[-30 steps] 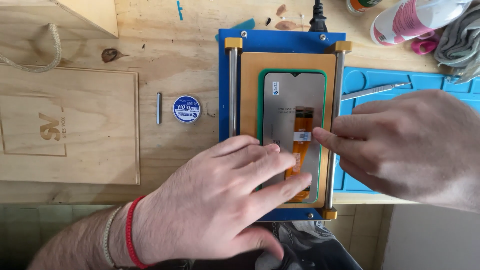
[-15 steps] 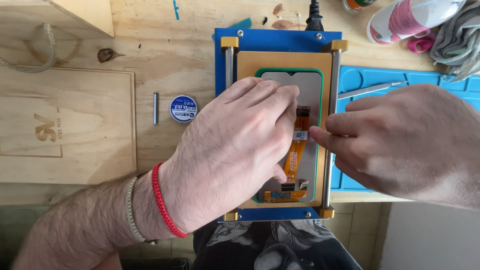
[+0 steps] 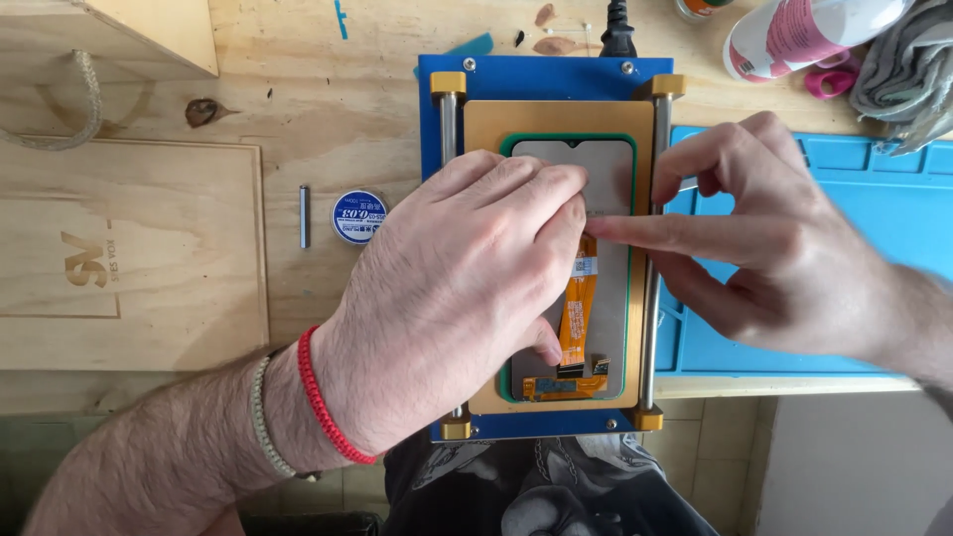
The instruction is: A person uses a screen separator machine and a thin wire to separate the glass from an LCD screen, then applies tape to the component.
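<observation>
A grey phone screen panel (image 3: 596,179) with an orange flex cable (image 3: 578,308) lies face down in a green-edged tan pad on a blue heating plate (image 3: 536,74) with two metal rails. My left hand (image 3: 457,288) lies flat over the panel's left and middle, fingertips pressing near its upper centre. My right hand (image 3: 774,248) reaches in from the right, index finger stretched onto the panel beside my left fingertips, thumb raised. Neither hand holds anything.
A blue work mat (image 3: 893,218) lies to the right. On the wooden bench sit a small round blue tin (image 3: 357,215), a thin metal rod (image 3: 305,215), a wooden board (image 3: 129,243), a pink-white bottle (image 3: 804,35) and a grey cloth (image 3: 908,69). A black power plug (image 3: 617,30) enters the plate.
My left hand has slid up the panel from its lower edge to its upper middle. My right index finger has moved up too and now points flat across the panel.
</observation>
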